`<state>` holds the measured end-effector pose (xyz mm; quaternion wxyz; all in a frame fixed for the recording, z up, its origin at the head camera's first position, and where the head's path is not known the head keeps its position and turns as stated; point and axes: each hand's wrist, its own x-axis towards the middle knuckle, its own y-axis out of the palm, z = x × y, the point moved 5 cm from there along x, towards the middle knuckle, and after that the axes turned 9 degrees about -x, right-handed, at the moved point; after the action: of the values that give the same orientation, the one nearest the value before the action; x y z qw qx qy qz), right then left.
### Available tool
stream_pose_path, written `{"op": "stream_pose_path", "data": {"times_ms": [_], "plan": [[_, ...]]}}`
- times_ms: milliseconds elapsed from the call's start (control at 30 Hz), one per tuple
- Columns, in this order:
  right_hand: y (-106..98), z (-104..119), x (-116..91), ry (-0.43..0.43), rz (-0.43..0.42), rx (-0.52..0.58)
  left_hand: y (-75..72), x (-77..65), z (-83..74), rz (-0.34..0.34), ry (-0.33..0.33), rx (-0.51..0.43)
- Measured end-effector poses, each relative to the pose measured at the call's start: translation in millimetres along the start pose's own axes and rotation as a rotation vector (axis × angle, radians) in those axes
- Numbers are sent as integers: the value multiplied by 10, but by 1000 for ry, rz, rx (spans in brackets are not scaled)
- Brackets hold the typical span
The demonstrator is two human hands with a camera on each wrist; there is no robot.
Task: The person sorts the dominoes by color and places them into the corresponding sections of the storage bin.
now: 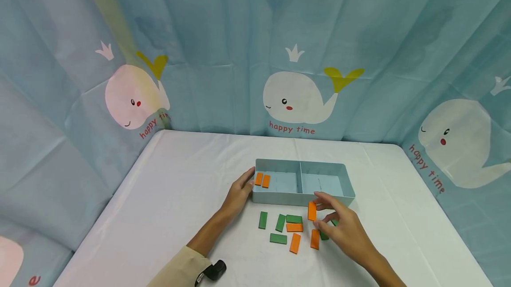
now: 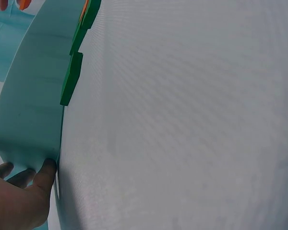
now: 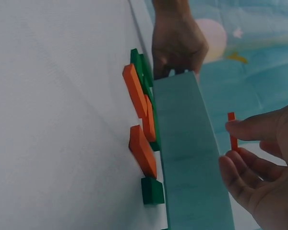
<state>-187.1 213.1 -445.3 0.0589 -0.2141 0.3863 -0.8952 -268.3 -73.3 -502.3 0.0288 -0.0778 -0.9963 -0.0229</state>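
Observation:
My right hand (image 1: pixel 347 231) pinches an orange rectangular block (image 1: pixel 312 211) between thumb and fingertips, above the table by the box's front wall. In the right wrist view, that orange block (image 3: pixel 233 132) stands upright in the fingers. My left hand (image 1: pixel 236 196) rests against the left end of a blue-grey two-compartment box (image 1: pixel 279 198); its fingertips touch the box in the left wrist view. Two orange blocks (image 1: pixel 262 180) lie at the left of the left compartment. Before the box lie orange blocks (image 1: pixel 295 243) and several green blocks (image 1: pixel 278 238), some partly hidden by the right hand.
A white cloth (image 1: pixel 175 176) covers the table. Blue curtains (image 1: pixel 223 92) with whale prints hang behind and beside it. A black device (image 1: pixel 216 270) is at the left sleeve (image 1: pixel 181 267). A divider (image 1: pixel 299 177) splits the box.

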Motion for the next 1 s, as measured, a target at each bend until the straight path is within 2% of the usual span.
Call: {"op": "stream_pose_path", "data": {"times_ms": [300, 600, 1000], "plan": [[45, 5, 156, -40, -18, 36, 24, 8, -3, 11, 0, 1], [139, 26, 321, -20, 13, 78, 10, 6, 16, 16, -2, -3], [210, 78, 567, -54, 2, 72, -16, -8, 15, 10, -7, 14]]}}
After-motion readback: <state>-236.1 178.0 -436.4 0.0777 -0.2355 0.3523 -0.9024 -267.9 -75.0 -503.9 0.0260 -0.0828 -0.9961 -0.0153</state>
